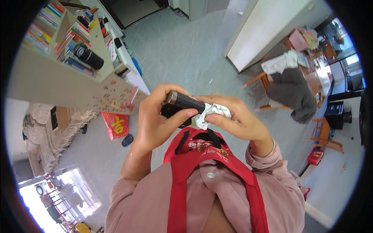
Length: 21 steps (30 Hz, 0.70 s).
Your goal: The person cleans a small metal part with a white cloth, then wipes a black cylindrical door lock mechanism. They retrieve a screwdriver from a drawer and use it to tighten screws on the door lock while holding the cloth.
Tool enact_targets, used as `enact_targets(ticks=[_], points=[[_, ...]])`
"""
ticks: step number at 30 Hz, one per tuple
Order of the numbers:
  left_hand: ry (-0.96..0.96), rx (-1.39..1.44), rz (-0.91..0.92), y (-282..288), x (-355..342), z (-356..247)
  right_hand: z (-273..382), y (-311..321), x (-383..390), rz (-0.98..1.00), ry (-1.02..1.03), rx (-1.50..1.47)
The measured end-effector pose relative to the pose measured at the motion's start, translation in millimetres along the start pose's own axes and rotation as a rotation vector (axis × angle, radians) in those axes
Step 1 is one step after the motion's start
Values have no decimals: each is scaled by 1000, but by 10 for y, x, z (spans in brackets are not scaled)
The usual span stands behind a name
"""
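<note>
Two hands meet at the centre of the frame around a dark cylinder (185, 102). The left hand (157, 116) wraps it, thumb pressed along its side, fingers curled behind. The cylinder is smooth and matte black with a metallic band at its upper-left end; its long axis runs from upper left down to the right. The right hand (237, 118) pinches a crumpled white cloth (213, 112) against the cylinder's lower-right end, fingers clenched on the wad. Below the hands hangs a red apron (202, 155) over a pink shirt (272, 186). At the upper left a pale shelf unit (46, 77) holds rows of colourful books (74, 42) and a black cylindrical flask (88, 56) lying on its side.
</note>
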<state>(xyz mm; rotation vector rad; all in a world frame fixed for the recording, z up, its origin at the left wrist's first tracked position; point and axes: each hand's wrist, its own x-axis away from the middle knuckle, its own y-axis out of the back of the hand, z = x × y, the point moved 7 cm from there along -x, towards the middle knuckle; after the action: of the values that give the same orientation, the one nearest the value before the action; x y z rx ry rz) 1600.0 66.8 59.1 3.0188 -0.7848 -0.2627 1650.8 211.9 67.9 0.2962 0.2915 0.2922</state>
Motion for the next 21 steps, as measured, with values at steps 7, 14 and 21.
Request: enact_targets(ticks=[7, 14, 21], points=[[75, 111, -190, 370, -2073, 364, -428, 1090, -1549, -381, 500, 999], [177, 368, -548, 1124, -4016, 1189, -1725, 2556, -3028, -510, 435, 1025], [185, 431, -707, 1805, -5554, 1289, -2654, 3133, -5217, -262, 210, -75]])
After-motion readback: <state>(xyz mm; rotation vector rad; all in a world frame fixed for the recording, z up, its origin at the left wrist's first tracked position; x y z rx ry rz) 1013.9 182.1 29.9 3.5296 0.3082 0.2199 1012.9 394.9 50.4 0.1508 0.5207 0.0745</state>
